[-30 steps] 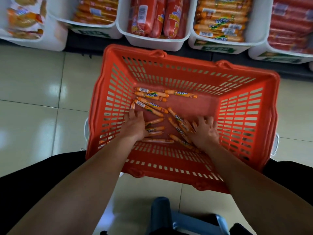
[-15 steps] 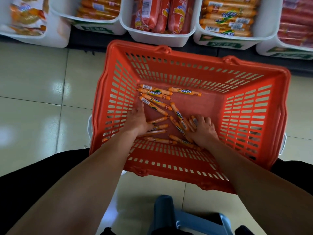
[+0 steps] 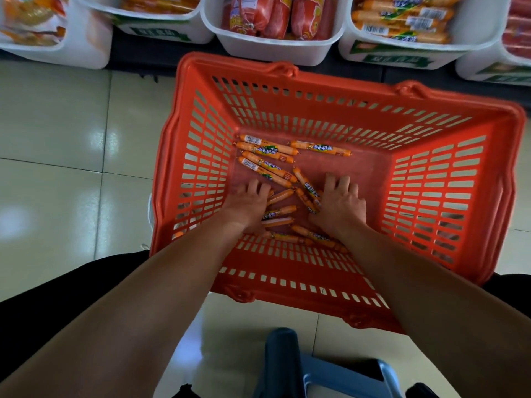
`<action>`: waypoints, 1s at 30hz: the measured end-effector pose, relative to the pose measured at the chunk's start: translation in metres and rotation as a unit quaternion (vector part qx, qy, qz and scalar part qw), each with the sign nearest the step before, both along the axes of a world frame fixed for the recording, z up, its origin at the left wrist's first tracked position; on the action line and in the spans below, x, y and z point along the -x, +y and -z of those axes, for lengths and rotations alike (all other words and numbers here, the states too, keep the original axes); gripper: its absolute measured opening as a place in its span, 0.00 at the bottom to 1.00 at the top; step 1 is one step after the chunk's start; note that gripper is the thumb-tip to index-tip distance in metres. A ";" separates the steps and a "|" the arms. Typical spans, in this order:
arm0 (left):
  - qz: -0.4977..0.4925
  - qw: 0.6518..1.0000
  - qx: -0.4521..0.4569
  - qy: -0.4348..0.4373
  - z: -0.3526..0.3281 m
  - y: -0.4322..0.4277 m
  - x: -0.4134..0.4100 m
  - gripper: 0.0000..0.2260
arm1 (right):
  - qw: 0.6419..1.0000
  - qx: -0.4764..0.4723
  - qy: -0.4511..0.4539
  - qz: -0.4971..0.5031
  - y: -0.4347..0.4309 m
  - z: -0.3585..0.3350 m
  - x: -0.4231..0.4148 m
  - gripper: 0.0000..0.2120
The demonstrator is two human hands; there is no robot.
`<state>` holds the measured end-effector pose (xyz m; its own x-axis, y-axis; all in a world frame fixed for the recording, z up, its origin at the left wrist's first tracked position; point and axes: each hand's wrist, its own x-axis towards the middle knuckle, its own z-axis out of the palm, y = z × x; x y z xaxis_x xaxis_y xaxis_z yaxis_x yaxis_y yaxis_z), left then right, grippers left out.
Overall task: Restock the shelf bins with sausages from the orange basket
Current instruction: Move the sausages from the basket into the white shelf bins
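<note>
The orange basket (image 3: 436, 193) sits on the floor in front of me. Several thin orange sausages (image 3: 267, 162) lie loose on its bottom, mostly toward the left. Both my hands reach down inside it. My left hand (image 3: 248, 203) lies palm down with its fingers apart, and sausages (image 3: 280, 212) stick out from under it. My right hand (image 3: 342, 203) lies palm down beside it, fingers spread, touching a few crossed sausages (image 3: 309, 189). Neither hand has lifted one. A white shelf bin (image 3: 402, 57) at the top right holds matching orange sausages (image 3: 402, 23).
Other white bins line the shelf: thick red sausages (image 3: 275, 15) in the middle, orange sticks (image 3: 161, 2) to the left, packets (image 3: 31, 18) at far left, red ones (image 3: 517, 35) at far right. A blue stool (image 3: 310, 369) stands below me on glossy tiles (image 3: 57, 139).
My hands have shifted a little inside the basket, the right one sliding forward with fingers straighter. My view has tilted, so the basket sits lower and more to the right.
</note>
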<state>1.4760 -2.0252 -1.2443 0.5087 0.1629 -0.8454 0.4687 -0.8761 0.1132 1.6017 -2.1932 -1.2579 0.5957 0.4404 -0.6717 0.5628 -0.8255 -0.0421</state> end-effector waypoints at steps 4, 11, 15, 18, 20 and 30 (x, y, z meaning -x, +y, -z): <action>0.055 0.997 -0.038 -0.023 0.004 -0.006 0.000 0.50 | 0.999 -0.014 -0.022 -0.036 -0.001 0.000 -0.016 0.46; 0.034 0.994 -0.071 -0.070 0.003 0.006 -0.007 0.48 | 0.998 -0.056 0.015 0.008 -0.009 0.000 -0.045 0.42; 0.012 0.994 -0.061 -0.093 0.000 0.006 -0.002 0.43 | 0.995 -0.081 0.025 -0.056 -0.019 -0.005 -0.045 0.50; 0.001 0.995 -0.056 -0.083 0.001 0.002 -0.001 0.45 | 0.999 0.016 0.005 -0.041 -0.025 -0.007 -0.039 0.57; 0.006 0.995 -0.063 -0.076 0.001 -0.001 -0.002 0.47 | 0.999 0.034 0.014 0.016 -0.028 -0.008 -0.038 0.52; -0.023 0.990 -0.090 -0.110 0.001 0.003 -0.006 0.38 | 0.996 -0.059 -0.038 -0.048 -0.014 -0.001 -0.036 0.43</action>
<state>1.4823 -2.0217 -1.2456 0.6656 0.3273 -0.6707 0.4895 -0.8698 0.0613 1.6374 -2.2069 -1.2570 0.5944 0.5705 -0.5668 0.6439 -0.7599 -0.0895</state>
